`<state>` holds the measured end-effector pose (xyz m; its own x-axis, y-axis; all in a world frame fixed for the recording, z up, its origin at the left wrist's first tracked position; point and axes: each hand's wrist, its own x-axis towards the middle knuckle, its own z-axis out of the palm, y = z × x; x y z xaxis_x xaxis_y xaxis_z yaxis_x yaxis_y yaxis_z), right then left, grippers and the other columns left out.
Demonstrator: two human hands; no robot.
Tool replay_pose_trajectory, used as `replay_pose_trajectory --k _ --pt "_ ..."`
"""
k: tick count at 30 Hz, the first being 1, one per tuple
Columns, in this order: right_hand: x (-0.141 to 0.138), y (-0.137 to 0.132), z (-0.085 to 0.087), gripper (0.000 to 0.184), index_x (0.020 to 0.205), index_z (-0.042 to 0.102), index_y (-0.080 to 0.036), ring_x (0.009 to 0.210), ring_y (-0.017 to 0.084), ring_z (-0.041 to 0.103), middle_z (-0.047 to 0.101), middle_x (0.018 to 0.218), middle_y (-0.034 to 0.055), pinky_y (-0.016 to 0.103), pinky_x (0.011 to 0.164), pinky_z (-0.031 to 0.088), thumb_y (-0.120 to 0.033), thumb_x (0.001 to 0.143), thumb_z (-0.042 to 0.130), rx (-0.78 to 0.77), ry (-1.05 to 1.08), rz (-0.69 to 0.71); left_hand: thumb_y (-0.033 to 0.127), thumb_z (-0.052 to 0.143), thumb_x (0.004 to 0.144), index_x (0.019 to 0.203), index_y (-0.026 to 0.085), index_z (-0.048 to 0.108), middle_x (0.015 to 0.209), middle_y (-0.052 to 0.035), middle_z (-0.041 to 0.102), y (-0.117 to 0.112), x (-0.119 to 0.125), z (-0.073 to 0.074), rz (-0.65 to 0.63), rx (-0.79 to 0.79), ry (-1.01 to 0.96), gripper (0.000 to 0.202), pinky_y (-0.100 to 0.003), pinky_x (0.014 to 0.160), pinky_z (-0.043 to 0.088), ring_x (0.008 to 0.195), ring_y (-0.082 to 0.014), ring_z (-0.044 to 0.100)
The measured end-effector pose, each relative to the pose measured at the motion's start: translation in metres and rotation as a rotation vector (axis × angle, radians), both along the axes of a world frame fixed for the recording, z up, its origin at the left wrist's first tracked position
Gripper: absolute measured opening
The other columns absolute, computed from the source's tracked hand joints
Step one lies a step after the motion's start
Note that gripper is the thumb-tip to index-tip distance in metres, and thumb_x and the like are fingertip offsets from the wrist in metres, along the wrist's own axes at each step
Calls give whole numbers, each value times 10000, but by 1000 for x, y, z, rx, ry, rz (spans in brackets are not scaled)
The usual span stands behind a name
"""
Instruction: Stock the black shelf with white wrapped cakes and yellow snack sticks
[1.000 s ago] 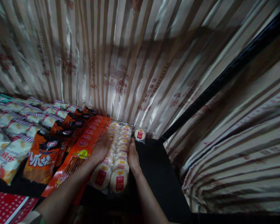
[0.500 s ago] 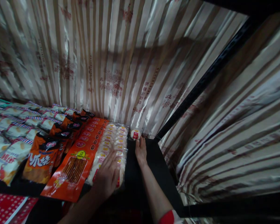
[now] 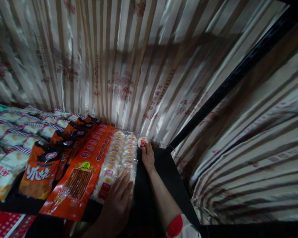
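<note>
My left hand (image 3: 119, 203) lies flat with its fingers spread on the near end of the rows of round white cake packs (image 3: 118, 155), which run back along the dark shelf. My right hand (image 3: 147, 156) reaches to the back of the shelf, its fingertips pinched on a single round cake pack (image 3: 142, 142) with a red label, just right of the rows. A red and white cuff shows at my right forearm.
Left of the cakes lie long orange snack bags (image 3: 81, 175), then orange-and-black bags (image 3: 41, 170) and white striped bags (image 3: 10, 142). A striped satin curtain (image 3: 119, 66) hangs behind, and a black post (image 3: 228, 82) slants up at the right. The black shelf top (image 3: 167, 172) shows right of my arm.
My left hand slid from the middle of the cake rows to their near end. My right hand moved from beside the rows to the single pack at the back.
</note>
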<state>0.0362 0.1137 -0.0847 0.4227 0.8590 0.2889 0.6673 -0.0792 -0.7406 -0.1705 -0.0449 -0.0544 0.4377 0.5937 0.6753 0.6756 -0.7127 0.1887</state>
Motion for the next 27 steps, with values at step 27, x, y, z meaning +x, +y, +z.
replay_pose_trajectory --k 27 --pt "-26 -93 40 407 1090 631 -123 1269 268 392 450 1352 156 443 1054 313 -279 775 427 149 72 -24 132 452 839 956 150 619 1042 -61 687 -91 12 -42 -401 -57 -87 204 -243 939 485 1098 -170 570"
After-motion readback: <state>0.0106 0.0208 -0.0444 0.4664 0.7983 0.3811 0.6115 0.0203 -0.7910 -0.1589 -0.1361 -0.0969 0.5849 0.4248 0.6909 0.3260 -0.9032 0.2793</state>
